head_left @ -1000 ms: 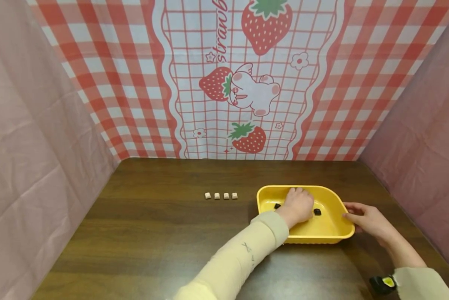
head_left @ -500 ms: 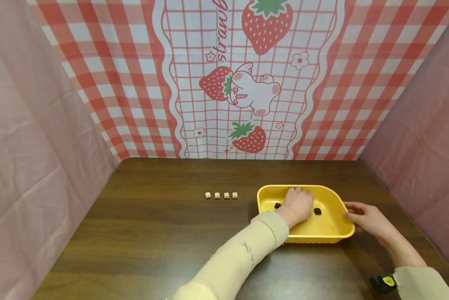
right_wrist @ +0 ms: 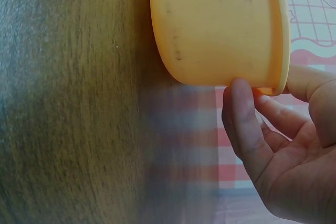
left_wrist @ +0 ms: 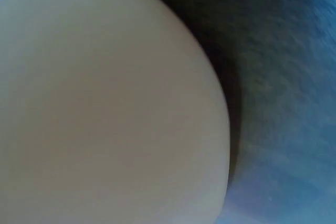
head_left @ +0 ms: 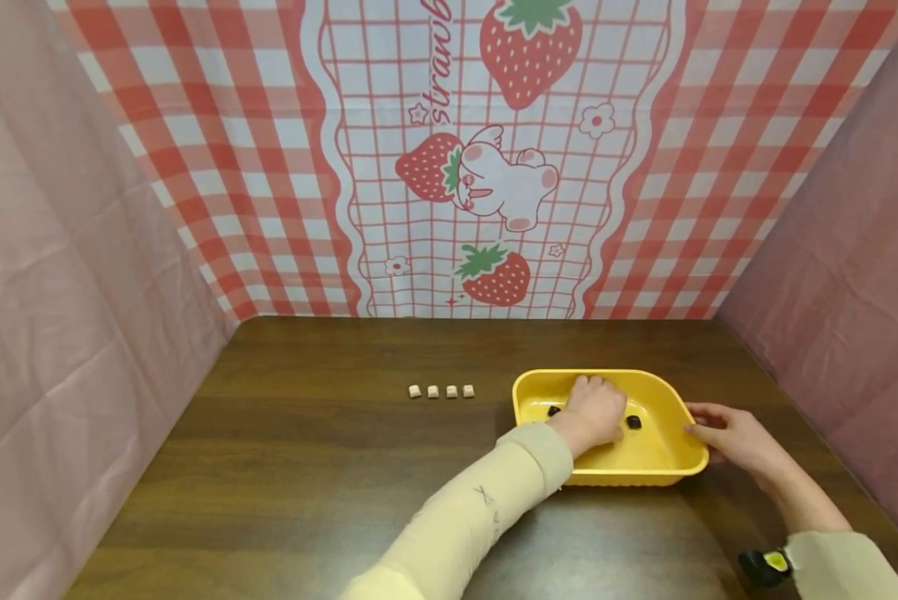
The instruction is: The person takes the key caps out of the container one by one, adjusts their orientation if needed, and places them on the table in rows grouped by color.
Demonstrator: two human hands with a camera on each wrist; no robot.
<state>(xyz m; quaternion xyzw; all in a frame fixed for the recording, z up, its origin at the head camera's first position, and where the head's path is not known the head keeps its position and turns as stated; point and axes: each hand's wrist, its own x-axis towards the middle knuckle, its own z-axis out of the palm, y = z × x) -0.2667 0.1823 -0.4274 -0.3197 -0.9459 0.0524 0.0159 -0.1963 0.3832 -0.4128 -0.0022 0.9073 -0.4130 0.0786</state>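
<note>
In the head view my left hand point(head_left: 593, 411) reaches down into a yellow plastic basin point(head_left: 662, 454), knuckles up. Its fingertips are hidden, so I cannot tell whether it holds anything. Two small black keycap-like pieces lie on the basin floor, one piece point(head_left: 633, 422) right of the hand and the other piece point(head_left: 553, 411) left of it. My right hand point(head_left: 737, 435) grips the basin's right end; the right wrist view shows its thumb and fingers point(right_wrist: 242, 108) at the rim and outer wall. A blurred pale rounded surface point(left_wrist: 115, 108) fills most of the left wrist view.
Several small cream keycap-like pieces point(head_left: 451, 392) stand in a row on the dark wooden table point(head_left: 291, 467), left of the basin. A red checked strawberry cloth point(head_left: 269, 167) hangs behind, with pink cloth point(head_left: 854, 317) at both sides. A black device point(head_left: 764, 568) sits by the right sleeve.
Both hands and the basin stay in practically the same place. The head view has shifted very slightly.
</note>
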